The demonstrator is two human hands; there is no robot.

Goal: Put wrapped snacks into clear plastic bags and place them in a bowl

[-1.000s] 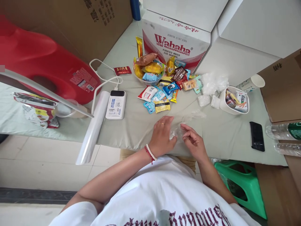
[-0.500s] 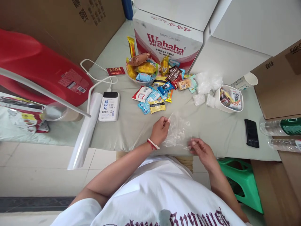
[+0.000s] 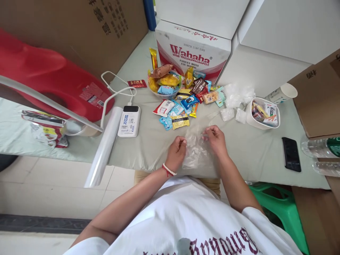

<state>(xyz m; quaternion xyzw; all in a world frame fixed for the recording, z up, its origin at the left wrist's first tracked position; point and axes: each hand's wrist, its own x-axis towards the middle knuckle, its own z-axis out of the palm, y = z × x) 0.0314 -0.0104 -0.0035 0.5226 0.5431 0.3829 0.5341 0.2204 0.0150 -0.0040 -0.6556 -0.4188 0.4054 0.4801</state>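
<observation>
A clear, crinkled plastic bag (image 3: 196,154) lies on the cloth-covered table right in front of me. My left hand (image 3: 176,152), with a beaded bracelet at the wrist, pinches the bag's left edge. At its upper right side, my right hand (image 3: 215,139) has thumb and fingers pinched on the thin plastic. Just beyond the hands is a loose heap of wrapped snacks (image 3: 181,121). Behind them a clear bowl (image 3: 165,95) is piled with more packets. Several folded clear plastic bags (image 3: 233,96) sit to the right of the heap.
A white tub (image 3: 262,122) of snacks, a paper cup (image 3: 282,92) and a phone (image 3: 291,154) are on the right. To the left are a power bank (image 3: 129,122) with a cable, a plastic roll (image 3: 105,145) and a red jug (image 3: 53,74). A Wahaha carton (image 3: 193,53) stands behind.
My right hand has moved up and left from the bag's lower right to its upper right side, now pinching it. My left hand stays at the left edge, slightly lower. The view has shifted a little.
</observation>
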